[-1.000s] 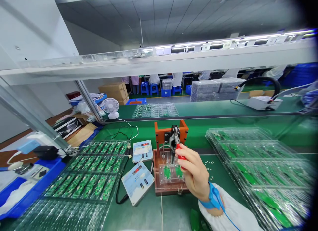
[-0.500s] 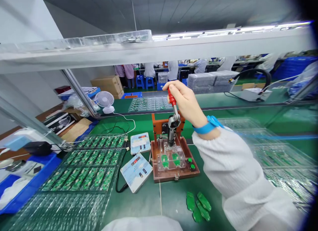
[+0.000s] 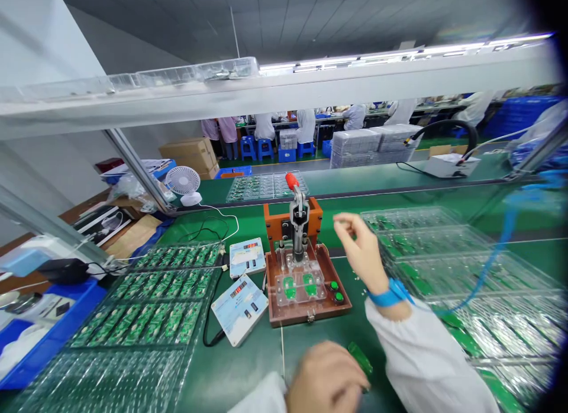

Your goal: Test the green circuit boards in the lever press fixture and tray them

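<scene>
Across the green bench [image 3: 261,358], the wooden clamp [image 3: 299,247] stands upright. My right hand [image 3: 362,250] hangs empty and loosely curled beside it; whether my blurred left hand [image 3: 327,378], nearer me, grips the green board [image 3: 360,358] beside it, I cannot tell. Edges make the safest hold, I judge; the board looks glossy and elongated.

Base [image 3: 288,318]: wood-like, smooth, low sheen; bearings taken from it. Clamp [image 3: 299,241], 12 o'clock: bright metal. Grip [image 3: 291,181], also 12: glossy plastic. Plate [image 3: 299,296] over base: clear plastic, glossy. Trays [image 3: 119,374], 3 and 9 o'clock: thin clear plastic, strong glare. Fan [image 3: 183,181], 10 o'clock: plastic, matt. Right sleeve [image 3: 428,360], 4 o'clock: matt cloth, creased. Bench [image 3: 239,365]: smooth, faint sheen.
</scene>
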### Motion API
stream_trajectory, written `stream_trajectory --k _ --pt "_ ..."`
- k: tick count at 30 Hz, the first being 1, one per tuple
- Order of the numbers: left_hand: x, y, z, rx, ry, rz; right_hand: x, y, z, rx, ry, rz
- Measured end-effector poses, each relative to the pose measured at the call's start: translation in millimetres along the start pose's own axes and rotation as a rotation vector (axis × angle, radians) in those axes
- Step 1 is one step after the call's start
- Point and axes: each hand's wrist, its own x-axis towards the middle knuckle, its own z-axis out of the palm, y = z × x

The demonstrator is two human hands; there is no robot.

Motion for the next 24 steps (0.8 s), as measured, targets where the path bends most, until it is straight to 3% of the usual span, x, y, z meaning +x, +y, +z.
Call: stream_trajectory --k 3,4,6,9,13,17,21,24 --pt "-4.2 -23.8 -41.7 0.166 0.474 -0.166 -59.5 21.9 5.1 -0.058 -0.149 -0.028" --pt "-4.8 -32.4 -54.9 0.242 0.550 -0.213 -74.4 24.6 9.6 -0.079 -0.198 -0.038" --pt "-3.7 -48.6 -74.6 0.353 0.573 -0.279 -94.4 25.1 19.6 -0.119 -0.271 -0.045" --pt "3.1 -66.0 -83.7 0.431 0.498 -0.337 -102.4 22.0 30.2 -0.162 -0.345 -0.027" --pt "12.6 -74.0 -76.4 0.455 0.453 -0.351 -94.2 19.4 32.9 -0.146 -0.422 0.019" --pt "11.6 -72.6 -74.6 0.433 0.519 -0.285 -88.2 14.8 27.9 -0.047 -0.446 0.094" --pt "-6.7 -70.3 -75.8 0.476 0.631 -0.130 -94.9 5.9 14.9 0.088 -0.434 0.232" --pt "-25.0 -72.1 -66.3 0.499 0.647 -0.143 -108.7 -4.2 4.4 0.189 -0.449 0.346"
